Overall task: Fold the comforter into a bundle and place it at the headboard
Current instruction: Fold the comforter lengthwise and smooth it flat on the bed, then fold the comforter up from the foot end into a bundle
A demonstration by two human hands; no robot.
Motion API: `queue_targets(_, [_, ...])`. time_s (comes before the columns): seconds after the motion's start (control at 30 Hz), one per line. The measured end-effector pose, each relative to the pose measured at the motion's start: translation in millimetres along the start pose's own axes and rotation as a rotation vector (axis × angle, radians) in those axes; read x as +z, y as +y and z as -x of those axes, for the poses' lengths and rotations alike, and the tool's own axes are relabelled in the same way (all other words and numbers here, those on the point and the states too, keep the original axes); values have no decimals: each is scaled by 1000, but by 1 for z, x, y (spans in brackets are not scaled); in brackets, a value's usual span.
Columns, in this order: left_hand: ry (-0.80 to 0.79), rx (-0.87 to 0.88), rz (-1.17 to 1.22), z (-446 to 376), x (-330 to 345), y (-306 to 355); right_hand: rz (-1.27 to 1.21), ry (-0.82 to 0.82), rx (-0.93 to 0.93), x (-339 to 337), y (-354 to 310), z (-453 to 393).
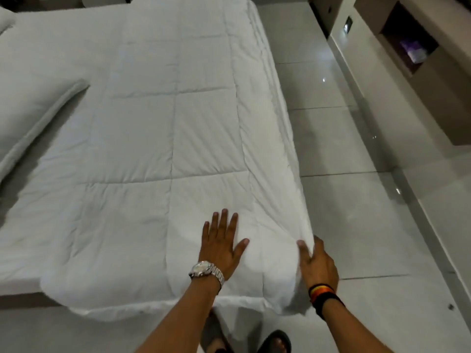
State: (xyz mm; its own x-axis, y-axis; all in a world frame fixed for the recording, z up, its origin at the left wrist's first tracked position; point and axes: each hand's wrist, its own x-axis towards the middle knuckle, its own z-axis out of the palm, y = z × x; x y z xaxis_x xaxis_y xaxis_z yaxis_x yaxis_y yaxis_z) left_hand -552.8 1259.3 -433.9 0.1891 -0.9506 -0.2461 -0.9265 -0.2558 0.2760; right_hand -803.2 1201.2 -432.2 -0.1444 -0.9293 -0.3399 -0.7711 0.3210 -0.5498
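Fingers (303, 247) grip comforter (163, 138) beside tiled floor (356, 200)

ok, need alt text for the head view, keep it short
A person stands at the foot of a bed, left hand pressed flat on a white quilted comforter while the right hand grips its folded edge at the bed's right side. A pillow lies at the far left, and glossy floor tiles run along the right.
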Motion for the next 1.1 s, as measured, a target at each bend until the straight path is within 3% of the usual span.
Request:
queue_targets(0.13, [19, 12, 20, 25, 7, -17, -79, -7, 170, 16, 39, 27])
queue_targets(0.23, [244, -116, 174, 75, 25, -45, -337, 8, 360, 31, 51, 80])
queue_targets(0.33, [501, -600, 511, 148, 54, -99, -652, -60, 654, 67, 54, 125])
queue_targets(0.43, [405, -1224, 1065, 197, 74, -147, -971, -142, 855, 122, 57, 135])
queue_targets(0.5, [379, -1367, 1385, 206, 90, -180, -1152, -156, 842, 162, 53, 125])
queue_targets(0.67, [587, -1223, 1776, 160, 110, -240, -1389, 89, 676, 207, 25, 65])
queue_targets(0.87, [869, -1006, 1966, 114, 103, -230, -1419, 158, 628, 216, 20, 56])
queue_targets(1.03, [879, -1050, 1991, 112, 109, -242, -1452, 224, 602, 216, 31, 49])
queue_targets(1.1, [942, -1149, 1963, 120, 114, -255, -1432, 251, 594, 202, 28, 66])
